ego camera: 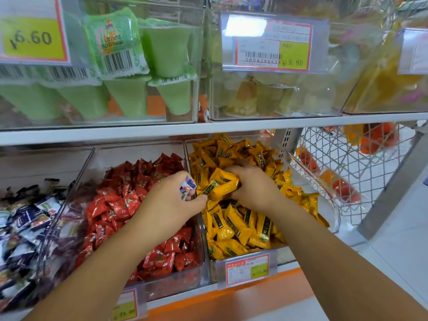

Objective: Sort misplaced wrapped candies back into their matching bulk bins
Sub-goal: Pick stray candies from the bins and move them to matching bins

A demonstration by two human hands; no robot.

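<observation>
Nearest me, a price tag (247,269) is hanging on the front of the yellow candy bin (334,216). The red candy bin (171,286) is sitting just beside it on the left, and blue-and-white candies (25,218) are piling up further left. Over the divide between the red and yellow bins, my left hand (166,202) is pinching a misplaced white-and-blue candy (189,186), its grip curled round the wrapper. Just beside it, my right hand (253,187) is digging into the yellow heap, its grip grasping a bunch of yellow candies (223,183). Beyond them, the upper shelf (139,133) is carrying clear bins of green jelly cups (166,49), and a wire basket (347,172) is standing off to the right.
</observation>
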